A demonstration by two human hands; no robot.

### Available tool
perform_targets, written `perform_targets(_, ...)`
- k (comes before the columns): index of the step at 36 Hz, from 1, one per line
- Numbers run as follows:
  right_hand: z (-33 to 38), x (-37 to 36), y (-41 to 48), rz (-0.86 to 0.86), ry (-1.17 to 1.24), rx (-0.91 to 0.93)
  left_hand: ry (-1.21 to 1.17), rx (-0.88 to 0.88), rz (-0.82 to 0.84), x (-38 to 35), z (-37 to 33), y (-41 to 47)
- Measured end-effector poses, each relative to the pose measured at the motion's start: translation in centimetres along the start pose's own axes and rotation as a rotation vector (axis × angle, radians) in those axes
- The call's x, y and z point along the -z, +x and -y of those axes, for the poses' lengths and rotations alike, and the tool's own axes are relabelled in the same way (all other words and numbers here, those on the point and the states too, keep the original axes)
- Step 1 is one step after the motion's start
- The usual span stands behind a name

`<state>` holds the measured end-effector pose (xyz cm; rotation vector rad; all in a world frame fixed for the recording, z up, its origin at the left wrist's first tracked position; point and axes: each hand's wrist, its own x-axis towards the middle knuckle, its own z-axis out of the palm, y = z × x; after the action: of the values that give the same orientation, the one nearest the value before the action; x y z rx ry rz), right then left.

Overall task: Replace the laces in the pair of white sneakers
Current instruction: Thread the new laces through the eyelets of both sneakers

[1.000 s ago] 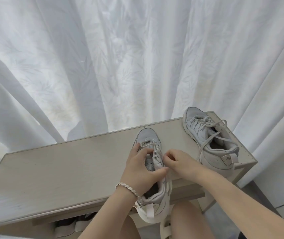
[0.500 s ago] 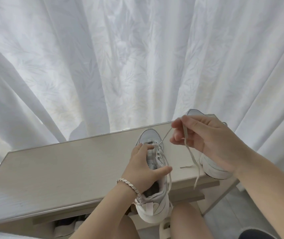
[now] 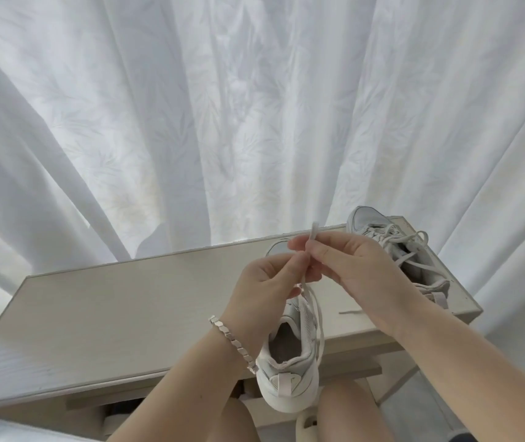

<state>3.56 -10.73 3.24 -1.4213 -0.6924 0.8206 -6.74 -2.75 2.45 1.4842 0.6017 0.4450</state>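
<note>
Above the near sneaker at the near edge of the table, left hand and right hand both pinch its lace, seemingly mid-threading, so next the tip needs guiding into an eyelet.

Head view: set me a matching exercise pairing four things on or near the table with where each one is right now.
Things:
1 near sneaker
2 far sneaker
3 lace end
4 bracelet

Places:
A on the left wrist
B pinched by the left hand and right hand
C heel overhanging the front edge of the table
D far right corner of the table

Pairs: 1-C; 2-D; 3-B; 4-A
</note>
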Motion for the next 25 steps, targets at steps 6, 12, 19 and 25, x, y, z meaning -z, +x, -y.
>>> perform_targets(6, -0.2, -0.1, 0.0, -0.006, 0.03, -0.032, -0.007, -0.03, -0.036, 0.2, 0.2, 0.3)
perform_targets(12, -0.1, -0.1, 0.1, -0.052, 0.066, -0.046, 0.16, -0.111, -0.007, 0.4, 0.3, 0.6)
perform_targets(19, 1.4, 1.1, 2.1, -0.274, 0.245, -0.083, 0.362, -0.093, 0.094, 3.0, 0.5, 0.1)
perform_targets(25, 1.2, 1.5, 4.8, -0.388, 0.185, -0.12, 0.566, 0.071, 0.025, 8.5, 2.6, 0.7)
